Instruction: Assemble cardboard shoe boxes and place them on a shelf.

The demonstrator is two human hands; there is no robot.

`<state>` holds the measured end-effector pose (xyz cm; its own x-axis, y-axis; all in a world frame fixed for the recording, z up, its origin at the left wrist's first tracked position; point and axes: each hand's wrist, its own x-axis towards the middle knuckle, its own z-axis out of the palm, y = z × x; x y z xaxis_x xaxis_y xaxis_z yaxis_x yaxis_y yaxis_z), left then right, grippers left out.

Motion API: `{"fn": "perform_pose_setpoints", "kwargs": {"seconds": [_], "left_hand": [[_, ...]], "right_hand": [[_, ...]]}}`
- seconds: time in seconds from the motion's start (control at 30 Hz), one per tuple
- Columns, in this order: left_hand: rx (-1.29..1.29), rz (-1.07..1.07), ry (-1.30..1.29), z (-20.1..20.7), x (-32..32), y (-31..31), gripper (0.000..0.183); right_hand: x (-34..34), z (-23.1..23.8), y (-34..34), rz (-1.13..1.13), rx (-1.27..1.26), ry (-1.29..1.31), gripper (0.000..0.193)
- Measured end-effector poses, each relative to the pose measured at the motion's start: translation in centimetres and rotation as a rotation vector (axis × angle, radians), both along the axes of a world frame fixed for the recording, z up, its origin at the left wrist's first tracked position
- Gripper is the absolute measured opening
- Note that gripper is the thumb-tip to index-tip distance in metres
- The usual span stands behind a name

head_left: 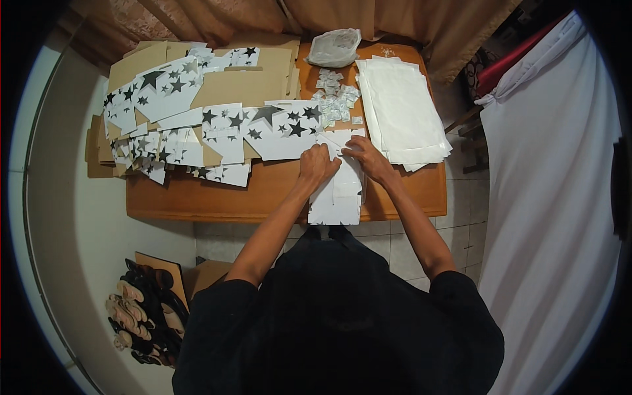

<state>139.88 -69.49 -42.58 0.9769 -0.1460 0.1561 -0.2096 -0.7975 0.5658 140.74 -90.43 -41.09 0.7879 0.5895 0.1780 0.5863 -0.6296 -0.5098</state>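
Note:
A white cardboard piece (334,212) with small dark star tips along its edges lies at the table's front, its lower end reaching past the edge. My left hand (318,164) is closed on its upper left part, the thumb pointing toward the middle. From the right, my right hand (368,160) bends its fingers onto the upper part, closed around a flap or fold there. Just beyond my hands is a pile of small clear packets (339,104). To the left spread flat white cut-outs with black stars (280,135). My fingers partly hide the cardboard between them.
Brown cardboard sheets (245,89) lie under the star-printed pieces on the wooden table (197,203). A stack of white translucent sheets (403,108) sits at right, a plastic bag (334,47) at the back. Shoes (141,309) stand low left; a white cloth (543,197) hangs right.

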Motion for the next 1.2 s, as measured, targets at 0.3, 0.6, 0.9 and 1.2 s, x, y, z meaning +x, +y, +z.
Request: {"fn": "perform_pose_setpoints", "kwargs": {"seconds": [0.3,0.6,0.9,1.2], "left_hand": [[0.003,-0.068,0.027,-0.2,-0.5,0.1,0.030],[-0.018,-0.051,-0.056,-0.7,-0.1,0.1,0.032],[0.005,0.014,-0.065,-0.7,-2.3,-0.2,0.050],[-0.077,0.016,0.155,-0.6,-5.2,1.6,0.054]], "right_hand": [[-0.2,-0.1,-1.0,-0.020,0.093,0.120,0.051],[-1.9,-0.9,1.4,-0.127,0.037,-0.097,0.043],[-4.8,-1.6,2.5,-0.314,-0.223,-0.056,0.053],[-8.5,-2.8,0.6,-0.691,0.423,0.118,0.062]]}}
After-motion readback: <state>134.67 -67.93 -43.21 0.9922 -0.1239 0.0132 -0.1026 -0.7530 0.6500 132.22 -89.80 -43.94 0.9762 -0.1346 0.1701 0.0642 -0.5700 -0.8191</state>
